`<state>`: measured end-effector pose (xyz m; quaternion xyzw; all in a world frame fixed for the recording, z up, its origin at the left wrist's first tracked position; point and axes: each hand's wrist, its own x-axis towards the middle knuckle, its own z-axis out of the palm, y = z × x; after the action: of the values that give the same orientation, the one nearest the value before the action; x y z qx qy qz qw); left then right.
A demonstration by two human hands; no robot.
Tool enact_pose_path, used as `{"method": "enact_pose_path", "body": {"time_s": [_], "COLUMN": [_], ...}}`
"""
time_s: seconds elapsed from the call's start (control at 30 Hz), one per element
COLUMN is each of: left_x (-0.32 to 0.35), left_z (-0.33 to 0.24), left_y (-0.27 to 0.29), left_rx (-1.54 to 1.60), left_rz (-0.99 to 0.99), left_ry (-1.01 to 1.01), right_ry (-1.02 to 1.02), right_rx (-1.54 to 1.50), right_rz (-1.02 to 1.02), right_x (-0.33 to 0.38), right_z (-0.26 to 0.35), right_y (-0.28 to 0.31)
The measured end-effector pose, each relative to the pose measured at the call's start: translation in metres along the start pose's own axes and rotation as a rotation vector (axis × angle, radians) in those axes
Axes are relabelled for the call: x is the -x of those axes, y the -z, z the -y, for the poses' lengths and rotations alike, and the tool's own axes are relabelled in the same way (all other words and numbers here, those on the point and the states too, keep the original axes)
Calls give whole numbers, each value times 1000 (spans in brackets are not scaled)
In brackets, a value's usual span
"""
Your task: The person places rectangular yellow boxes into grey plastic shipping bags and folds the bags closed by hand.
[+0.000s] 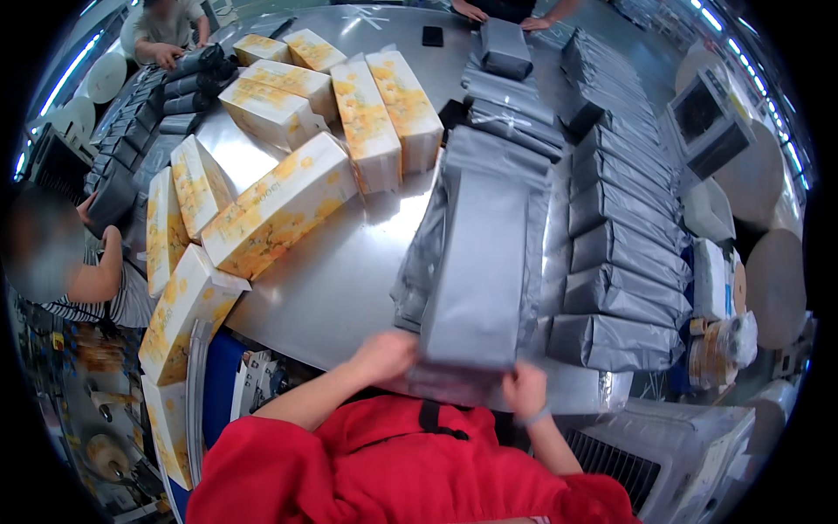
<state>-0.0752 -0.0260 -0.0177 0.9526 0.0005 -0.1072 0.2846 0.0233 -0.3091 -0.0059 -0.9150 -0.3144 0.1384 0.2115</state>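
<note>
A filled grey plastic mailing bag (478, 271) lies in front of me on the metal table, its long block-shaped bulk pointing away. Closed at the bag's near left corner is my left hand (388, 356), slightly blurred. My right hand (525, 390) pinches the near right corner of the same bag. Under and beside it, flat grey bags (415, 284) stick out in a stack. What is inside the bag is hidden.
White-and-yellow floral cartons (284, 205) spread over the left of the metal table (305, 306). A long row of filled grey bags (624, 293) lines the right edge. Two co-workers (78, 271) handle dark packages at the left; another person's hands (534, 24) rest across the table.
</note>
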Motion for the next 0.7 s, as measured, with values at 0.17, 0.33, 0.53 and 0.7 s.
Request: {"method": "enact_pose_path", "body": {"time_s": [0.17, 0.33, 0.53, 0.7], "left_x": [24, -39, -92, 36], "left_z": [-25, -91, -130, -84], "left_y": [6, -33, -45, -82], "left_rx": [77, 235, 491, 374], "left_rz": [-271, -299, 18, -477], "left_ry": [80, -333, -113, -183], "right_ry": [-453, -336, -96, -210], "right_rx": [-876, -710, -458, -1142], "right_rz": [-145, -86, -14, 223], "right_x": [2, 6, 5, 22], "right_z": [-39, -28, -25, -53], "right_y": [-31, -18, 5, -7]}}
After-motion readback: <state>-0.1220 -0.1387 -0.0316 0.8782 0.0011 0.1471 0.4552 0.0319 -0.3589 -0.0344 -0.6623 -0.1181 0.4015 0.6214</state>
